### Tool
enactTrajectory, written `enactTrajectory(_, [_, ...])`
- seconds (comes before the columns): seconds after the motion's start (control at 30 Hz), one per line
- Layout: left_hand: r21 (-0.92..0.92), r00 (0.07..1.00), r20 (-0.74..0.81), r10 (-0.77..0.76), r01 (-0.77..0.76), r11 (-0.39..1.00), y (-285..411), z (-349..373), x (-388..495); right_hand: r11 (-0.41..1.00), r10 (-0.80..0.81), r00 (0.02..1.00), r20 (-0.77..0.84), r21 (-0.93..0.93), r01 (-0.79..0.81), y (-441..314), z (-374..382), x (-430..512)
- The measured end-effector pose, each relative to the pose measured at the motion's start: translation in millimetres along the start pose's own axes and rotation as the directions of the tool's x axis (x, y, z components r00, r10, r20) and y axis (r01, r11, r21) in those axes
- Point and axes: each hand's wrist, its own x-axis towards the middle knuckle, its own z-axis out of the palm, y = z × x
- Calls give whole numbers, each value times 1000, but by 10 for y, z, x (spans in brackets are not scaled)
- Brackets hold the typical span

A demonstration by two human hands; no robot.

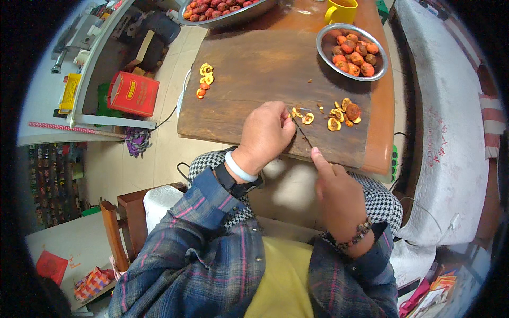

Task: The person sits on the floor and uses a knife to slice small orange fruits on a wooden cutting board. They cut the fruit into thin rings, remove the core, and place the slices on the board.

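My right hand (pixel 338 189) grips a thin dark-bladed knife (pixel 303 133), with the index finger stretched along its back. The blade points up and left to the fingertips of my left hand (pixel 268 129). Those fingers are pinched together over the near part of the wooden cutting board (pixel 262 71), around a small piece of fruit that they mostly hide. Just right of the blade tip lies a cut, hollowed fruit half (pixel 307 118), which looks like hawthorn. Farther right is a loose cluster of cut fruit and brown scraps (pixel 336 115).
A metal bowl (pixel 385 65) of whole red-orange fruit stands at the board's right corner. Beyond the board are a larger metal basin (pixel 222 20) of red fruit and a yellow mug (pixel 344 12). Several cut pieces (pixel 206 69) form a row at the left. A red bag (pixel 135 93) is beside the shelf.
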Motion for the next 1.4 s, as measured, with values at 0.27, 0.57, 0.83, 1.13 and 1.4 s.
enactTrajectory(0.27, [-74, 999, -21, -50, 49, 996, -92, 16, 18, 993, 64, 994, -90, 110, -54, -13, 92, -3])
enactTrajectory(0.57, [-167, 974, -161, -158, 131, 977, -359, -318, -18, 921, 252, 959, -127, 335, -197, 152, -16, -33])
enactTrajectory(0.83, [-34, 897, -273, -347, 351, 936, -1274, -1225, 73, 913, 160, 975, -155, 399, -87, 125, -14, 16])
enactTrajectory(1.13, [35, 880, -406, -245, 283, 958, -1827, -1143, 512, 926, 38, 970, -240, 373, 56, 138, 70, 98])
enactTrajectory(1.4, [250, 938, -304, -165, 245, 937, -1943, -1087, 485, 896, 7, 986, -169, 440, 69, 127, 182, 155])
